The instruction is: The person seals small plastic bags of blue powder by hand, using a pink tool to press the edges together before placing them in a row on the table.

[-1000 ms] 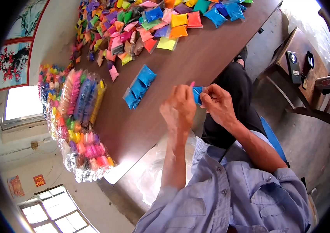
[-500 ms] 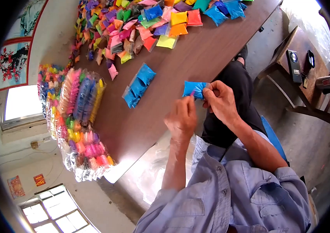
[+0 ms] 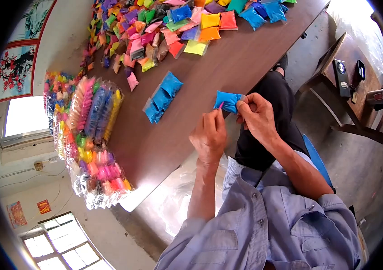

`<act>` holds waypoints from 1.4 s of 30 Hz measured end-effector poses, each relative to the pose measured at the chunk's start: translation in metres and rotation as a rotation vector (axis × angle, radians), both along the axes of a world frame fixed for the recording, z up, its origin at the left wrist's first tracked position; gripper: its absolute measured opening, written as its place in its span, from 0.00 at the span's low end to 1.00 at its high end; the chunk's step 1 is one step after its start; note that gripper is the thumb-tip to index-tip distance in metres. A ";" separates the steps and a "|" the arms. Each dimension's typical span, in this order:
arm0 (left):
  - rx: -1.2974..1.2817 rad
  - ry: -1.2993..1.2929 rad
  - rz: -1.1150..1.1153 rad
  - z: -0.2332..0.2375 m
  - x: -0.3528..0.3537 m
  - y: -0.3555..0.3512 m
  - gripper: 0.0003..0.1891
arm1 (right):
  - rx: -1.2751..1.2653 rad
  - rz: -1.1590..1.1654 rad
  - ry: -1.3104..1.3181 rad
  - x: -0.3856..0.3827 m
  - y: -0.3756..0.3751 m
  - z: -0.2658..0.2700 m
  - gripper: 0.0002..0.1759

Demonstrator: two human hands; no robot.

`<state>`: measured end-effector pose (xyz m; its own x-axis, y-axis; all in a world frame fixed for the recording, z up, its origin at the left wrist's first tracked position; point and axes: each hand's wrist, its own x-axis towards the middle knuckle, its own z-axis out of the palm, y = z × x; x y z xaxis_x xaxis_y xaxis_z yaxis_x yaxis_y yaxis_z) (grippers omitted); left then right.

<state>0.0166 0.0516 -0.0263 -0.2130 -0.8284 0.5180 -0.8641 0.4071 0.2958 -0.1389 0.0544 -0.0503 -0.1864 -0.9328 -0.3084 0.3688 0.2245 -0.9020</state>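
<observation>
Pinched in my right hand [image 3: 259, 118] is the right end of a small blue packet [image 3: 228, 101], its clear wrapping gathered at the fingertips. My left hand [image 3: 208, 135] is closed, thumb against fingers, around a thin pink pointed piece [image 3: 221, 105]. The pink tip overlaps the packet's lower left side; what the piece is, I cannot tell. Both hands are in front of the table's near edge, above my lap. On the table beyond them lies a clear bag of blue packets [image 3: 162, 98].
A large heap of small colourful packets [image 3: 155, 33] covers the far part of the brown table [image 3: 200, 72]. Bundled bags of coloured packets [image 3: 94, 112] line the left end. At right stands a wooden stool [image 3: 358, 94] carrying a black device [image 3: 342, 78].
My left hand has lowered slightly from the packet, and the pink tip shows more clearly. The packet looks flatter and less bunched. My right hand keeps its pinch.
</observation>
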 end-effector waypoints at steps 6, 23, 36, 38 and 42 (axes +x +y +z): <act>0.019 0.069 0.014 0.010 -0.008 0.008 0.06 | 0.024 -0.004 0.015 0.001 -0.001 0.003 0.09; -0.009 0.016 -0.025 -0.004 -0.003 0.008 0.06 | 0.031 -0.010 0.013 -0.001 0.000 0.005 0.08; 0.039 0.057 0.033 0.005 -0.010 0.011 0.05 | 0.006 -0.006 0.049 -0.001 0.001 0.005 0.09; 0.090 0.048 0.121 -0.005 0.010 0.007 0.05 | 0.010 -0.004 0.052 -0.004 0.001 0.003 0.09; 0.151 0.162 0.251 0.001 0.043 0.005 0.04 | -0.065 -0.062 -0.135 -0.006 -0.002 -0.013 0.07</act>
